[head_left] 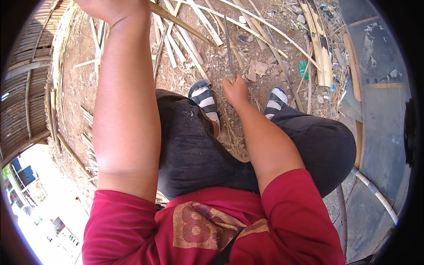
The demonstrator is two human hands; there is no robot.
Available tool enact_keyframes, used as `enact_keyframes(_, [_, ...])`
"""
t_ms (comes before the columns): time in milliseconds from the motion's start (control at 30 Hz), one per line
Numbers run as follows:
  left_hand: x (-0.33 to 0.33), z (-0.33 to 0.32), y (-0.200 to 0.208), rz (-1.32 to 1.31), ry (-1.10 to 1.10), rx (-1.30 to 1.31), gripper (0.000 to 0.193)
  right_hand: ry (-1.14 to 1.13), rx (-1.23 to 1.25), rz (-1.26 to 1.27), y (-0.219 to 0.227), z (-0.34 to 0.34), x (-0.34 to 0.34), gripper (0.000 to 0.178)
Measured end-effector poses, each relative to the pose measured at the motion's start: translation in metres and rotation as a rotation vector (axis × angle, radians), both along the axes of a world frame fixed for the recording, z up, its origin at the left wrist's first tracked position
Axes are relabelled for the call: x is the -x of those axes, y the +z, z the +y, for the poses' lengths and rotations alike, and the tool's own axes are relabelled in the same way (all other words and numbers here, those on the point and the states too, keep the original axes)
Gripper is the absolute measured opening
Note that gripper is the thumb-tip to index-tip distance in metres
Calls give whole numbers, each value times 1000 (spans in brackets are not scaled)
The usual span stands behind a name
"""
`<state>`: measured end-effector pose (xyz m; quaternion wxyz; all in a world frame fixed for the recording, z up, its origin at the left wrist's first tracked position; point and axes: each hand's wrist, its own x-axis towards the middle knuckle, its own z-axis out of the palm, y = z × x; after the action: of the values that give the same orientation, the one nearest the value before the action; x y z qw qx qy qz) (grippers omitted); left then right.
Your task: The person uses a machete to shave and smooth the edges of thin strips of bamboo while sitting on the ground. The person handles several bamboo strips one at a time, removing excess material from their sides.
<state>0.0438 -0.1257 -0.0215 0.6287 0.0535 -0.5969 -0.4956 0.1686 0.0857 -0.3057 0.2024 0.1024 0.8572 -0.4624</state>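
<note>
My right hand (236,90) is closed round the handle of a long-bladed knife (228,46). The narrow dark blade points away from me, over the ground between and beyond my feet. Stretched far forward, my left hand (108,8) is cut off by the upper edge, so its fingers do not show. From behind its wrist a bamboo stick (187,26) slants down to the right, its near end close to the knife blade. Whether that hand grips the stick is hidden.
Split bamboo strips (194,48) lie scattered over the dirt ahead, with wider slats (319,48) at the right. A bamboo slat wall (26,88) stands at left. A grey panel (382,110) and a pale pole (377,194) flank my right leg. My sandalled feet (205,99) are close to the knife.
</note>
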Motion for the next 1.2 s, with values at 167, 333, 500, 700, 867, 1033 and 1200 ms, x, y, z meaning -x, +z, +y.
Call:
enact_keyframes(167, [6,-9,-2,4,20,38,38,49,15,-456,-63,1,2,54])
enact_keyframes(333, [0,-7,-1,-14,18,13,39,-1,-84,-221,-62,10,-16,53])
enact_keyframes(500, [3,-12,-3,1,-36,16,40,-26,-140,-7,-35,6,-6,49])
enact_keyframes(700, [-5,-25,-4,-165,-71,-23,44,24,-1,-405,-71,10,-4,54])
enact_keyframes(867, [-15,-24,2,-202,-137,-57,43,-115,35,-242,-79,13,-16,53])
enact_keyframes(1033, [-16,-20,24,-141,-211,-134,47,-285,-99,126,-62,14,12,34])
enact_keyframes(1200, [-51,-53,65,-24,-227,-322,53,-477,198,167,25,5,65,47])
